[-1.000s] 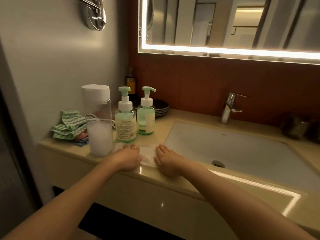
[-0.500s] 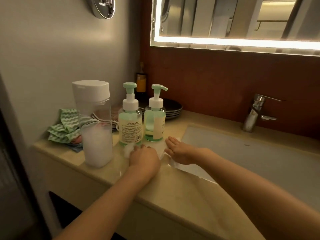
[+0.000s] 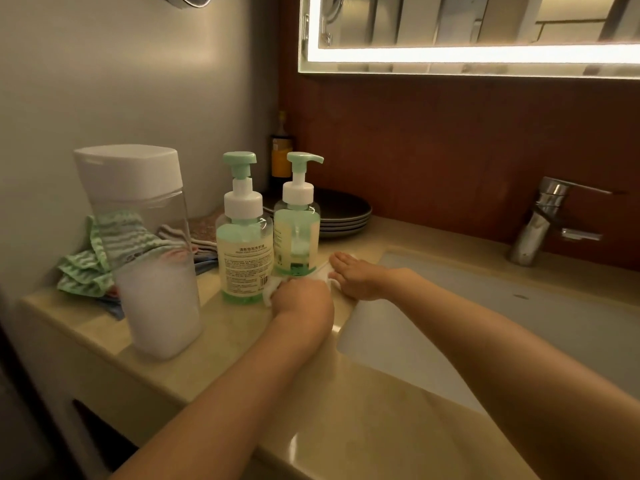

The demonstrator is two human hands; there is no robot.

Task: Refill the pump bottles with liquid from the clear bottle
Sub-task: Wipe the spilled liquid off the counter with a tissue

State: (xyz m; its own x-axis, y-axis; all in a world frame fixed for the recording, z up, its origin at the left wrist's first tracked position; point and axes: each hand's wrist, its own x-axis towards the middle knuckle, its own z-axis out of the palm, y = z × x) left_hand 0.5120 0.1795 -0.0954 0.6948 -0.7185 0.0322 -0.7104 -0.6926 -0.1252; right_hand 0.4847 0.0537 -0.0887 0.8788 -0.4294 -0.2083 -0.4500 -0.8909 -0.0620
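Two green-topped pump bottles stand side by side on the beige counter [image 3: 363,427], the left pump bottle [image 3: 244,244] nearer me than the right pump bottle [image 3: 297,233]. A tall clear bottle [image 3: 145,251] with a white cap stands to their left, holding whitish liquid in its lower half. My left hand [image 3: 301,303] grips a crumpled white tissue [image 3: 272,289] against the counter just in front of the pump bottles. My right hand [image 3: 360,275] lies flat with straight fingers on the tissue's right part at the sink's edge.
A white sink [image 3: 502,327] fills the right side, with a chrome tap [image 3: 540,223] behind it. Striped green cloths [image 3: 90,258] lie behind the clear bottle. Dark stacked plates [image 3: 343,209] and a small dark bottle [image 3: 281,157] sit in the back corner. A lit mirror [image 3: 467,32] hangs above.
Both hands slid forward along the counter toward the pump bottles. My left hand bunched the flat tissue into a wad. The view moved closer.
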